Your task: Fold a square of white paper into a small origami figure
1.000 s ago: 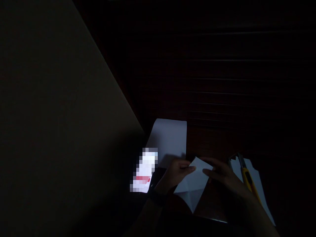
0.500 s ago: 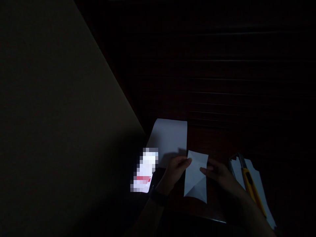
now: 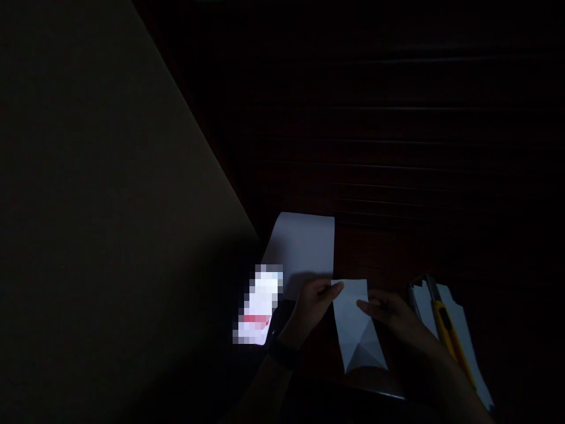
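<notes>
In a dark room, a blank white sheet [image 3: 306,244] lies on a dark wooden tabletop [image 3: 371,253]; take it as the landmark. Just to its right and nearer the wearer is a narrow, creased piece of white paper [image 3: 353,315], held in both hands. The left hand [image 3: 314,301] pinches its upper left corner, thumb on top; the right hand [image 3: 391,309] grips its right edge, thumb on the face. Diagonal creases meet near its lower end.

At the landmark's near left edge glows a phone [image 3: 260,303], its screen blurred out. Well to its right, a yellow utility knife [image 3: 454,341] rests on cut paper [image 3: 424,306].

The step appears to be folding, with creases being lined up; the next move probably calls for matched edges and firm thumb pressure.
</notes>
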`<state>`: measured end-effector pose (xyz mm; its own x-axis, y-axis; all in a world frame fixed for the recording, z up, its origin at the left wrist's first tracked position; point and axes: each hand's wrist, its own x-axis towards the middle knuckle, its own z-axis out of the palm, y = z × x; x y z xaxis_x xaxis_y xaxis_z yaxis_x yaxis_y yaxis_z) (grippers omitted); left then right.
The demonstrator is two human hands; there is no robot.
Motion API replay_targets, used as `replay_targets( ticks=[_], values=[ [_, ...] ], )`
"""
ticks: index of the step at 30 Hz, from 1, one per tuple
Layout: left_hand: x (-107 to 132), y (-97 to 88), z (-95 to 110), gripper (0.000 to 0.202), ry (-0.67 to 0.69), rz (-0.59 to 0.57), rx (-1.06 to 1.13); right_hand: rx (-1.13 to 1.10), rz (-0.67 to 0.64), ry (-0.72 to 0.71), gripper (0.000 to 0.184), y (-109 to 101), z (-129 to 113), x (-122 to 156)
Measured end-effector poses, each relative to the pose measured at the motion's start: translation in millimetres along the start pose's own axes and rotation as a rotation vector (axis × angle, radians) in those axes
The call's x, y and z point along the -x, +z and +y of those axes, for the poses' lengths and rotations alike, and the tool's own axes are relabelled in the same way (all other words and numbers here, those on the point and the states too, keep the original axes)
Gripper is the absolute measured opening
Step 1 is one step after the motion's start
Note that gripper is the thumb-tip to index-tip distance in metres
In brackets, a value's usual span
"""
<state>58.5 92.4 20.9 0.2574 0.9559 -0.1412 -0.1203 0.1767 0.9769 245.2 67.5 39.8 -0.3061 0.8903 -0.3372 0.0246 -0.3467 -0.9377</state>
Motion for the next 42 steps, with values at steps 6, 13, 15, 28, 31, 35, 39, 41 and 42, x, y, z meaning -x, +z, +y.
replay_targets(
  ticks=[6, 13, 15, 28, 31, 35, 39, 41, 42],
  values=[
    [0, -2.0, 2, 0.029, -0.070, -0.003, 0.040, -0.009, 0.108, -0.021, 0.030, -7, 10, -5],
    [4, -6.8, 4, 0.036, -0.137, -0.052, 0.191, -0.149, 0.110, -0.007, 0.044, -10, 12, -3],
    [6, -7.3, 5, 0.036, -0.145, -0.061, 0.235, -0.174, 0.112, -0.013, 0.043, -11, 12, -2],
    [4, -3.5, 2, 0.028, -0.102, -0.052, 0.041, -0.024, -0.001, 0.011, 0.029, -12, 10, -4],
    [1, -4.7, -3, 0.026, -0.095, 0.005, -0.010, -0.039, -0.053, 0.017, 0.034, -8, 7, 0],
    [0, -2.4, -1, 0.031, -0.044, 0.020, 0.033, -0.104, -0.014, 0.031, 0.040, -3, 7, 0],
    [1, 2.0, 0, 0.040, -0.066, -0.082, 0.104, -0.239, 0.112, -0.018, 0.039, 6, 9, -6],
    [1, 1.9, -3, 0.032, -0.078, -0.095, 0.077, -0.211, 0.158, -0.040, 0.038, 8, 8, -7],
    [1, 0.8, -5, 0.031, -0.078, -0.088, 0.050, -0.166, 0.175, -0.049, 0.038, 8, 7, -7]
  ],
)
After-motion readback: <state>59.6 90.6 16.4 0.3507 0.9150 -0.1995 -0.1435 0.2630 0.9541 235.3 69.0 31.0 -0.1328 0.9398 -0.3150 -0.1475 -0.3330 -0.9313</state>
